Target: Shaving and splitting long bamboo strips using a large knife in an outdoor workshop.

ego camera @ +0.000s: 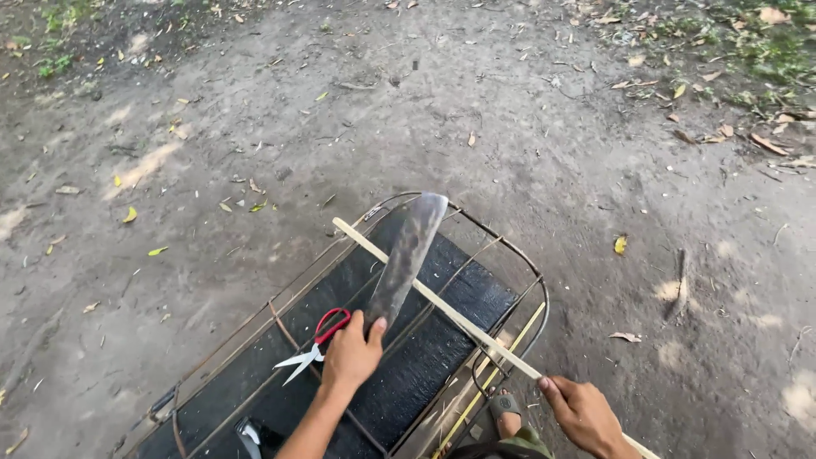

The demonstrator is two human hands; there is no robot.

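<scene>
While the left hand [353,350] is clenched round the handle of a broad, dark machete [408,255], its blade runs up and away to the far side and lies across a long pale bamboo strip [425,293]. The right hand [585,415], low at the near right, is closed round the near end of that strip, pinching it between thumb and curled fingers; the strip slants from there to the far left, over the top of a wire cage frame [510,246] with a black sheet [425,340] inside it. Red-handled scissors [316,340] lie on the black sheet just left of the left hand, blades pointing near-left.

To my eye the work is shaving or splitting the strip. Doing it well means keeping the blade at a shallow slant, edge turned away from the body, resting the strip firmly on the frame, and keeping the right hand well back from the blade. A sandalled foot [506,408] sits close beneath, on bare earth [255,127] scattered with dry leaves.
</scene>
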